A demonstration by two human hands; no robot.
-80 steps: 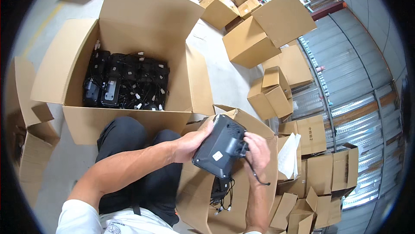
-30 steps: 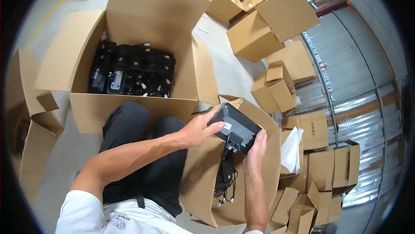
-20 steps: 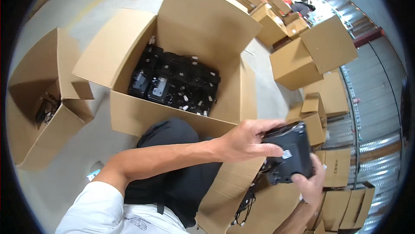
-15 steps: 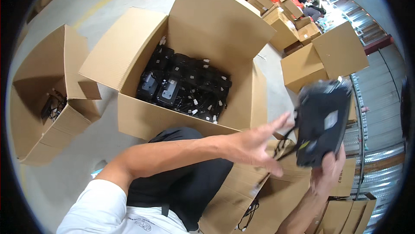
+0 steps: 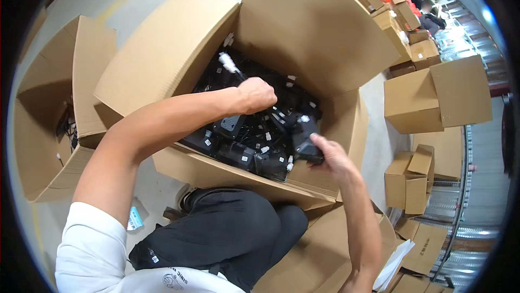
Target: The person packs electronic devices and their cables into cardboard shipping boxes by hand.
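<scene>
A large open cardboard box [image 5: 162, 71] in front of my knees is filled with black devices [image 5: 238, 141] and tangled cables with white tags. My right hand [image 5: 331, 156] grips one black device [image 5: 304, 140] at the box's near right corner, resting it on the pile. My left hand [image 5: 256, 95] is reached into the middle of the box, closed into a fist around a black cable whose white plug [image 5: 228, 63] sticks up behind it.
A second open box [image 5: 38, 130] with cables inside stands at the left. Another opened box [image 5: 319, 249] lies under my right forearm. Stacks of cardboard boxes [image 5: 436, 98] crowd the right side, and a person [image 5: 430, 19] sits far off at the top right.
The black device, held up in both hands over the lower right box, has come down into the large box in my right hand. My left hand let go and reached into the pile.
</scene>
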